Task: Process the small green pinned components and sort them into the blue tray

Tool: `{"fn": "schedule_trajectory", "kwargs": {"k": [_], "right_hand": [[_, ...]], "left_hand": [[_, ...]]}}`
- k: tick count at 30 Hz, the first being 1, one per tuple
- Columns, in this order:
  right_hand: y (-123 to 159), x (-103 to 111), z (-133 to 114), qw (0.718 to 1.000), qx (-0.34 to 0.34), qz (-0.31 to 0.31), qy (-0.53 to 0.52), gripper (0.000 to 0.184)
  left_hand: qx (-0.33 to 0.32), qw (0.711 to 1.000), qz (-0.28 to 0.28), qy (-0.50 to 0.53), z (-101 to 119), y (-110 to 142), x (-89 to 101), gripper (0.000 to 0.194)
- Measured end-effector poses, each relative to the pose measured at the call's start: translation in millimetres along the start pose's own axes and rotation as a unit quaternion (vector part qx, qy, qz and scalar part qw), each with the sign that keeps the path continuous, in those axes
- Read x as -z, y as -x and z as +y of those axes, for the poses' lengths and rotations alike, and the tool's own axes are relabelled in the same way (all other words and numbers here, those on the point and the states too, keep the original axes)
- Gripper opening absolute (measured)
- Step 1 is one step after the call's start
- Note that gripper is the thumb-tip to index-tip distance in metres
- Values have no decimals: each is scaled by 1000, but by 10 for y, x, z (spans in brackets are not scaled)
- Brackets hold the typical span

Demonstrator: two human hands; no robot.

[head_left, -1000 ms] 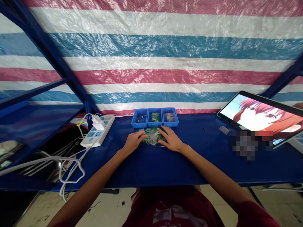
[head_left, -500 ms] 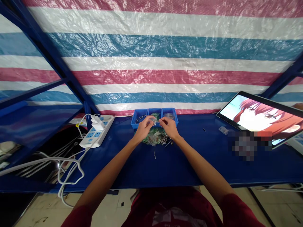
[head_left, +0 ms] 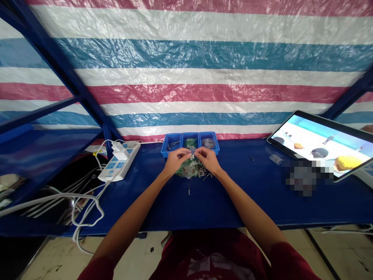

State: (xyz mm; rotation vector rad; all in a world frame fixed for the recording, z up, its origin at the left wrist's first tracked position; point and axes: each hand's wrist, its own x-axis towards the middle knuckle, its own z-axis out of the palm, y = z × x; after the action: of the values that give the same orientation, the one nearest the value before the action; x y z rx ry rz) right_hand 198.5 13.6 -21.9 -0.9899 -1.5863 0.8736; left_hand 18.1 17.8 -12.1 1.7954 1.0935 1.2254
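Note:
My left hand (head_left: pixel 174 161) and my right hand (head_left: pixel 208 160) meet over the table in front of a blue bin with three compartments (head_left: pixel 199 140). Both pinch a small clear plastic bag (head_left: pixel 192 150), stretched between the fingertips; its contents are too small to make out. Under the hands lies a heap of green pieces and clear plastic bags (head_left: pixel 189 171). Beside it, below my right hand, is a pile of small metal pins (head_left: pixel 203 170). One thin pin with a pale end (head_left: pixel 189 191) lies alone nearer to me.
A white power strip (head_left: pixel 124 163) with a plugged-in adapter and cables stands at left. At right are a tablet screen (head_left: pixel 323 136), a small clear bag (head_left: pixel 275 159), a dark pin (head_left: pixel 251 158) and a blurred-out patch. Blue frame posts (head_left: pixel 90 111) flank the table.
Both hands have come slightly down toward me and their fingertips are closer together, with the clear bag between them. More of the bin's compartments shows. The lone pin's angle has shifted.

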Motion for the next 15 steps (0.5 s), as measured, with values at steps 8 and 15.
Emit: {"fn": "schedule_trajectory", "kwargs": {"k": [8,15], "right_hand": [[-129,-38,-84,999,-12,-31,-37,18],[66,53,5,977,138,-31,158,42]], "left_hand": [[63,995,3,72,-23,-39,14,33],[38,997,-68,19,-14,-4,88,34]]}}
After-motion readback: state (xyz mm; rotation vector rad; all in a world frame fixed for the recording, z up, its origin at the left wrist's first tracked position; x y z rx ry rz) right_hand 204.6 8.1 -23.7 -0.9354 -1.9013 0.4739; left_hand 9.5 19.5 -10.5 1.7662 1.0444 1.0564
